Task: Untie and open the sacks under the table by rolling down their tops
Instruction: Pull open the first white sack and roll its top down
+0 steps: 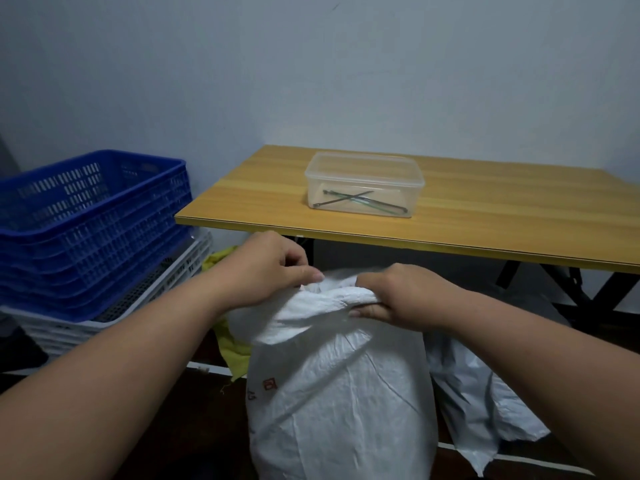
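Sack: a full white woven sack (341, 393) stands upright on the floor in front of the surface, its top bunched and folded over, red print low on its left side.
Right hand: the right hand (398, 294) grips the bunched top from the right, fingers (365, 311) curled under the fold.
Left hand: the left hand (273, 266) is at the top's left edge, fingers bent, thumb tip pinching the fabric.
Second sack: a grey-white sack (481, 403) lies slumped just beside the first, to its right.
Yellow cloth: a yellow cloth (233, 351) shows behind the left forearm.
Crates: a blue crate (90, 230) sits stacked on white crates (149, 299), left of the surface.
Surface: the wood-grain surface (485, 216) carries a clear plastic box (363, 183) holding thin dark cable ties (353, 200).
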